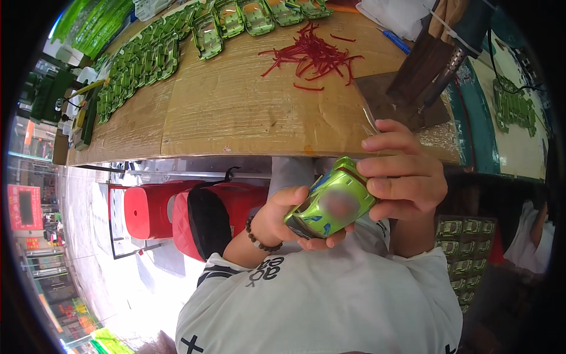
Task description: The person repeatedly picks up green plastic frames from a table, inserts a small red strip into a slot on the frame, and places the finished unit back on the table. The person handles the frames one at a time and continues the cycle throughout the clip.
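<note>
A shiny green toy car body shell [312, 212] is held over my lap, just off the table's front edge. It is tilted, and part of its surface is blurred. My left hand [276, 217] is wrapped around the shell's left and lower side, thumb on top and fingertips under the near edge. At the shell's far right end, the bent fingers of my right hand [413, 177] touch it, with the index finger raised off it. A thin dark red strip [352, 173] lies across that end, beside the right fingertips.
Loose red strips [312, 56] lie piled on the brown table [236, 118]. Rows of green car shells [141, 65] line its back left. A dark block with a perforated metal tool [453, 65] stands right, near a blue pen [394, 41]. Red stools [147, 209] stand left.
</note>
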A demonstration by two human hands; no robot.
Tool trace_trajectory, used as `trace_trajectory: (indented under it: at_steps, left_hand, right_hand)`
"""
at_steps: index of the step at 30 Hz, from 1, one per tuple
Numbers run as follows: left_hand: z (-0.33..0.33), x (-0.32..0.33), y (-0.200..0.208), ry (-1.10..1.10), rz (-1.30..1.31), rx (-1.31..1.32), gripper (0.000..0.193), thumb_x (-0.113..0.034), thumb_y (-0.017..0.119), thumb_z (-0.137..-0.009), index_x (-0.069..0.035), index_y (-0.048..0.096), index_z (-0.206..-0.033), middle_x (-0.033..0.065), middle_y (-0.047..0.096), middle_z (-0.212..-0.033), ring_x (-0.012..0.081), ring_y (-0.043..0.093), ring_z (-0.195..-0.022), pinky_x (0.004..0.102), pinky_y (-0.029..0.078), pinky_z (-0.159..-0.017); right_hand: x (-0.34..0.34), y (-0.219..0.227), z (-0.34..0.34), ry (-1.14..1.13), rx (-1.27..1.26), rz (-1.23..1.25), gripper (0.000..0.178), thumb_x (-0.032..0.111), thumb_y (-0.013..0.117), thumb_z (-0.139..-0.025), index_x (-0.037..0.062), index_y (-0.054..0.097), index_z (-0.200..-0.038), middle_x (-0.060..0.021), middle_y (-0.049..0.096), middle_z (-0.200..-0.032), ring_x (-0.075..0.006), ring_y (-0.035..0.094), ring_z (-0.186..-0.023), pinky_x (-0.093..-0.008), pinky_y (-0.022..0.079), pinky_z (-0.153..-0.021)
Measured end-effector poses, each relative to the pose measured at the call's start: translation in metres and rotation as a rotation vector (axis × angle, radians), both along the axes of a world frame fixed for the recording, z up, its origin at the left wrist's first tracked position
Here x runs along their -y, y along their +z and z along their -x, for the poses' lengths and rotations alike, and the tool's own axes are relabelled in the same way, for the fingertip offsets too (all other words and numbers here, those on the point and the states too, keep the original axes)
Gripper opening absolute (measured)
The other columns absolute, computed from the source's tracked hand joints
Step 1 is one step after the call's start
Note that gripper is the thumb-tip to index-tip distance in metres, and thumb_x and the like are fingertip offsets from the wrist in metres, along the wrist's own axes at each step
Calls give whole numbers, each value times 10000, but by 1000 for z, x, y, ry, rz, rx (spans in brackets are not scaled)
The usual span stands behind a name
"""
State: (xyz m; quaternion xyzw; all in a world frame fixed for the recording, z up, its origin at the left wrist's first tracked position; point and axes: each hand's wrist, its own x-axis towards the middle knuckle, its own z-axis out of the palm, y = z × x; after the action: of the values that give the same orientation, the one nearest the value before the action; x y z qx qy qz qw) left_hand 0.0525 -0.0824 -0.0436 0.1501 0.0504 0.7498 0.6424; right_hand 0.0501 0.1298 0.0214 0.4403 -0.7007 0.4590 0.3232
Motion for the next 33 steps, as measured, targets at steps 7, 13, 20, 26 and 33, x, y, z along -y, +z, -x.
trace_trajectory:
  at_steps: [7,13,20,26,33]
  left_hand:
    - [3,5,-4,82,-69,49,809,-624,493,-765,70,416,-1175,200,534,-912,165,504,-586,226,369,-442]
    - [3,8,32,790,550,-721,649,-374,681,-749,25,438,-1200,138,549,-1022,163,535,-876,258,444,-732]
    - [-13,-15,33,1146,845,-1064,604,-129,699,-731,62,391,-1215,144,556,-1069,184,545,-950,298,446,-804]
    - [-15,-21,28,1142,886,-1400,659,-132,699,-667,68,386,-1213,191,559,-1028,272,580,-923,327,464,-773]
    - [-11,-27,46,981,755,-1672,731,-205,710,-661,63,364,-1247,196,541,-1025,286,576,-859,318,473,-681]
  right_hand:
    - [18,-4,-8,-215,-74,-116,418,294,695,-711,33,582,-1017,-124,624,-999,-263,600,-892,-430,401,-895]
    - [43,-20,-28,-337,183,66,489,210,692,-739,-29,510,-1124,-245,501,-1165,-336,534,-1041,-421,375,-938]
    - [77,-69,-29,159,338,685,587,31,603,-789,-5,319,-1301,-249,222,-1374,-326,371,-1222,-417,325,-983]
    - [52,-70,-29,-4,391,620,606,2,593,-781,51,290,-1303,-222,238,-1357,-321,375,-1208,-402,350,-970]
    - [44,-70,-35,-3,286,788,591,79,623,-788,42,298,-1280,-213,302,-1318,-320,439,-1146,-400,436,-899]
